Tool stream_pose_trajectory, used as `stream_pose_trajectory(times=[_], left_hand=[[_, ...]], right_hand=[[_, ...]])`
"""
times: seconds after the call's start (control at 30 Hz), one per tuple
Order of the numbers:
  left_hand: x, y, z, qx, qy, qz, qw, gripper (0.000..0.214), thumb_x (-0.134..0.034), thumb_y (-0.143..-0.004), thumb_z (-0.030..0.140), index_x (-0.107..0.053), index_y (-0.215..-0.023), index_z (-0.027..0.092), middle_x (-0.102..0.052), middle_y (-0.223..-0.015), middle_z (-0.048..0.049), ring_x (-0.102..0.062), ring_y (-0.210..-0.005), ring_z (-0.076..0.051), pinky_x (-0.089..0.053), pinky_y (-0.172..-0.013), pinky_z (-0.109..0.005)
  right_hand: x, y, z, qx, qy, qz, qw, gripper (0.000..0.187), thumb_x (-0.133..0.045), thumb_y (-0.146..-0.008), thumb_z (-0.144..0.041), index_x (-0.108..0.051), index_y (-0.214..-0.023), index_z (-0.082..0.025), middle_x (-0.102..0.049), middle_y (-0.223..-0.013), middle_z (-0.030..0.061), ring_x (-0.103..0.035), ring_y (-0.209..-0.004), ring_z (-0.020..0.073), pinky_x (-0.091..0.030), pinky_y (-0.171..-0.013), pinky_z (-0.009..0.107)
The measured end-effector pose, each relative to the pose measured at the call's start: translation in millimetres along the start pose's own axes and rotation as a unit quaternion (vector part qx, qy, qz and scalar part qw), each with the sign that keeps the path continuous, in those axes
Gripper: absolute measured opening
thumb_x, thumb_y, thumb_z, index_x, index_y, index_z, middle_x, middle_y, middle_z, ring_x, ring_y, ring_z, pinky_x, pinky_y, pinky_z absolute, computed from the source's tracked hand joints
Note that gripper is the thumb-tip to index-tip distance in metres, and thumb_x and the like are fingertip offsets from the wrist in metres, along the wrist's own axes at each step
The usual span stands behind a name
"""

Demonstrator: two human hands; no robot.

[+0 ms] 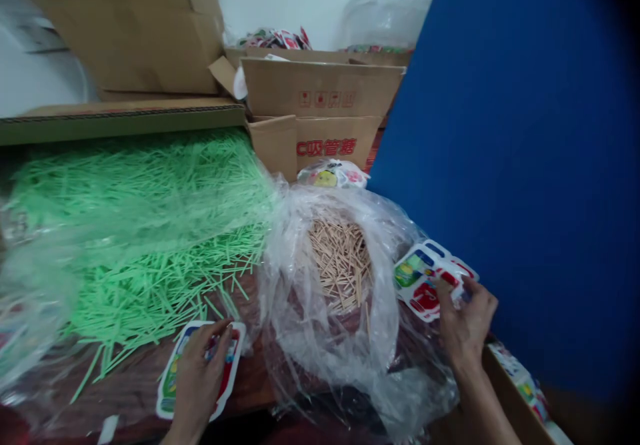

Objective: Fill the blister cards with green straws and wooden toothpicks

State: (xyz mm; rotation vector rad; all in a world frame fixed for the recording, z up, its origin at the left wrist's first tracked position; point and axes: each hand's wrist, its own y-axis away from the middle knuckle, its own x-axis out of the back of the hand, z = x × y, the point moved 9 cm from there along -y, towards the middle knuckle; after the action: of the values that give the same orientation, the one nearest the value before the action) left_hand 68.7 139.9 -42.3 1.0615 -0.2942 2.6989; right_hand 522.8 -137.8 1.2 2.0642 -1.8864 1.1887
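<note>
My left hand (197, 381) rests on a white, colourfully printed packet (170, 385) lying on the table, fingers curled over its top; a thin stick may lie under them but I cannot make it out. My right hand (465, 325) grips the edge of a small stack of the same printed packets (425, 278) at the right. Between my hands sits a clear plastic bag (300, 285) holding pale wooden sticks (340, 261). A large heap of green plastic sticks (140, 231) spreads over clear film on the left.
Cardboard boxes (320, 111) stand at the back, one with red print, with more printed packets (333, 175) in front. A blue panel (510, 165) fills the right. An open box (520, 391) with packets sits at lower right.
</note>
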Motion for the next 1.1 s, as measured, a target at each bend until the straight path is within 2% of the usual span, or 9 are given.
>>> stream_pose_trajectory(times=[0.07,0.13,0.23,0.33,0.47,0.6,0.77,0.97,1.1], left_hand=[[19.3,4,-16,-0.006,-0.079,0.045,0.996,0.030,-0.050,-0.084,0.043,-0.065,-0.098,0.021,-0.066,-0.100,-0.0078,-0.059,-0.098,-0.028,-0.044,-0.089,-0.040],[34.5,10,-37,0.032,-0.181,0.071,0.980,0.033,-0.049,-0.085,0.042,-0.063,-0.105,0.020,-0.064,-0.106,-0.0102,-0.055,-0.102,-0.031,-0.042,-0.089,-0.046],[49.1,19,-68,0.130,-0.281,0.075,0.948,0.039,-0.049,-0.086,0.043,-0.059,-0.115,0.018,-0.059,-0.113,-0.0142,-0.051,-0.104,-0.035,-0.042,-0.082,-0.050],[49.9,24,-79,0.157,-0.277,0.057,0.946,0.037,-0.050,-0.087,0.041,-0.059,-0.113,0.017,-0.059,-0.114,-0.0139,-0.050,-0.104,-0.035,-0.041,-0.080,-0.048],[49.6,26,-81,0.167,-0.237,0.057,0.955,0.030,-0.052,-0.087,0.039,-0.061,-0.110,0.021,-0.060,-0.114,-0.0103,-0.050,-0.105,-0.034,-0.039,-0.082,-0.048],[50.6,24,-81,0.163,-0.218,0.057,0.961,0.028,-0.053,-0.086,0.035,-0.062,-0.110,0.021,-0.062,-0.114,-0.0098,-0.051,-0.104,-0.032,-0.038,-0.081,-0.045],[51.2,25,-80,0.143,-0.198,0.066,0.967,0.021,-0.054,-0.086,0.030,-0.063,-0.103,0.022,-0.063,-0.109,-0.0078,-0.051,-0.103,-0.031,-0.037,-0.080,-0.043],[50.9,27,-84,0.143,-0.170,0.088,0.971,0.020,-0.055,-0.084,0.028,-0.063,-0.101,0.021,-0.063,-0.105,-0.0073,-0.052,-0.102,-0.030,-0.036,-0.081,-0.041],[48.0,28,-90,0.136,-0.171,0.092,0.971,0.024,-0.056,-0.083,0.023,-0.062,-0.106,0.022,-0.062,-0.107,-0.0074,-0.051,-0.103,-0.029,-0.035,-0.083,-0.040]], right_hand=[[-14,12,-42,0.053,-0.030,-0.029,0.998,0.042,-0.055,-0.082,-0.046,-0.058,-0.110,-0.015,-0.057,-0.112,0.0148,-0.049,-0.110,0.0310,-0.038,-0.095,0.049],[-47,37,-98,0.115,-0.119,-0.143,0.976,0.027,-0.052,-0.086,-0.039,-0.060,-0.104,-0.020,-0.062,-0.101,0.0086,-0.057,-0.095,0.0248,-0.043,-0.088,0.042],[-110,110,-199,0.231,-0.239,-0.398,0.855,0.016,-0.048,-0.090,-0.029,-0.061,-0.098,-0.023,-0.063,-0.097,0.0051,-0.059,-0.092,0.0198,-0.046,-0.082,0.032],[-161,181,-276,0.316,-0.265,-0.529,0.741,0.016,-0.046,-0.092,-0.023,-0.062,-0.093,-0.022,-0.063,-0.091,0.0032,-0.060,-0.087,0.0163,-0.045,-0.079,0.028],[-226,236,-331,0.425,-0.138,-0.529,0.722,0.015,-0.047,-0.091,-0.018,-0.062,-0.091,-0.019,-0.064,-0.092,0.0030,-0.059,-0.085,0.0146,-0.044,-0.075,0.025],[-260,278,-363,0.525,-0.052,-0.505,0.683,0.016,-0.046,-0.092,-0.021,-0.062,-0.092,-0.019,-0.062,-0.096,0.0049,-0.057,-0.091,0.0173,-0.042,-0.081,0.028],[-271,313,-386,0.595,-0.022,-0.486,0.640,0.024,-0.062,-0.081,-0.030,-0.061,-0.101,-0.016,-0.058,-0.108,0.0117,-0.050,-0.103,0.0272,-0.038,-0.089,0.040],[-267,343,-406,0.645,-0.011,-0.471,0.602,0.024,-0.058,-0.084,-0.033,-0.061,-0.101,-0.016,-0.059,-0.105,0.0112,-0.048,-0.102,0.0274,-0.036,-0.088,0.042],[-269,365,-418,0.649,0.007,-0.465,0.602,0.028,-0.056,-0.085,-0.038,-0.062,-0.101,-0.015,-0.061,-0.104,0.0121,-0.049,-0.100,0.0279,-0.035,-0.087,0.043]])
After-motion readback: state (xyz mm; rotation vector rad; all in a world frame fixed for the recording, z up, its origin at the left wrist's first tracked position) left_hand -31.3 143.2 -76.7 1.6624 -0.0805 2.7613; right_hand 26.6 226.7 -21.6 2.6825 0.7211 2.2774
